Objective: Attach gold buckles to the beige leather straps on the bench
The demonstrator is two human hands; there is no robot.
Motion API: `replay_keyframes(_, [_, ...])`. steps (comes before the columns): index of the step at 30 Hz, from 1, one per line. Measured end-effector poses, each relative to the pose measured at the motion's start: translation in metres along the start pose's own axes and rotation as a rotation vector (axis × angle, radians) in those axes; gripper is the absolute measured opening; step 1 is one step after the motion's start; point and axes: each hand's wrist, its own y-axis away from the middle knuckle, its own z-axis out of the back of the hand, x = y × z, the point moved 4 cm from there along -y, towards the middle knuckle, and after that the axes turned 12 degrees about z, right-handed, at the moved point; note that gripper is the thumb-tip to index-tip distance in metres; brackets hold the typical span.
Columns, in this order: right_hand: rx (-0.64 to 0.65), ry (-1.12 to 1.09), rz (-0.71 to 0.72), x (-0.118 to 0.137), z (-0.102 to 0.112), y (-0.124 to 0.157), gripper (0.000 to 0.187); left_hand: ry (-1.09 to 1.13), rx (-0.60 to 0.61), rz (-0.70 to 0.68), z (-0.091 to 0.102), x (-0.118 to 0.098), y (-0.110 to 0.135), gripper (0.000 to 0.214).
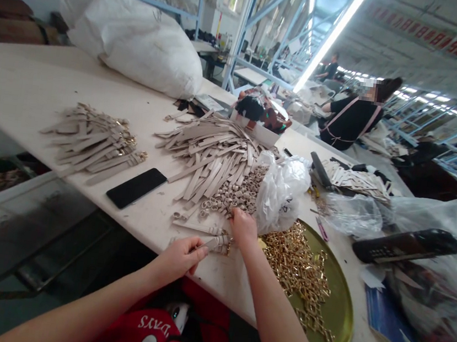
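My left hand [185,255] is closed on a narrow beige strap [215,242], pinched between thumb and fingers at the table's front edge. My right hand [244,228] reaches the near edge of a pile of small beige strap loops [247,187]. Its fingers are drawn together at a loop there, partly hidden by the hand. Another beige strap [196,227] lies flat just beyond my left hand. Gold-coloured metal buckles [297,257] fill much of a round gold tray [343,301] to the right of my right forearm.
Loose beige straps [218,153] are heaped behind the loops. Straps with gold fittings [94,140] lie at left, near a black phone [136,187]. A clear plastic bag [282,191] stands by the tray. A large white sack [132,37] lies behind. Another person [351,119] stands farther off.
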Motion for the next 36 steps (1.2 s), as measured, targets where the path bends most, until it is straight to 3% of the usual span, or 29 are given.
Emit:
replay_keyframes(9, [0.011, -0.013, 0.030, 0.008, 0.007, -0.002, 0.015, 0.007, -0.003, 0.008, 0.002, -0.001, 0.000, 0.030])
replay_keyframes(23, [0.043, -0.139, 0.003, 0.014, 0.003, 0.006, 0.014, 0.020, 0.023, -0.003, 0.010, -0.004, -0.028, 0.029])
replay_keyframes(31, [-0.041, -0.429, -0.053, 0.002, 0.005, 0.011, 0.010, 0.080, 0.035, 0.049, 0.010, -0.002, -0.032, 0.031])
replay_keyframes(36, [-0.100, -0.816, -0.065, 0.014, 0.022, 0.025, 0.015, 0.103, -0.056, -0.005, 0.016, -0.014, -0.026, 0.032])
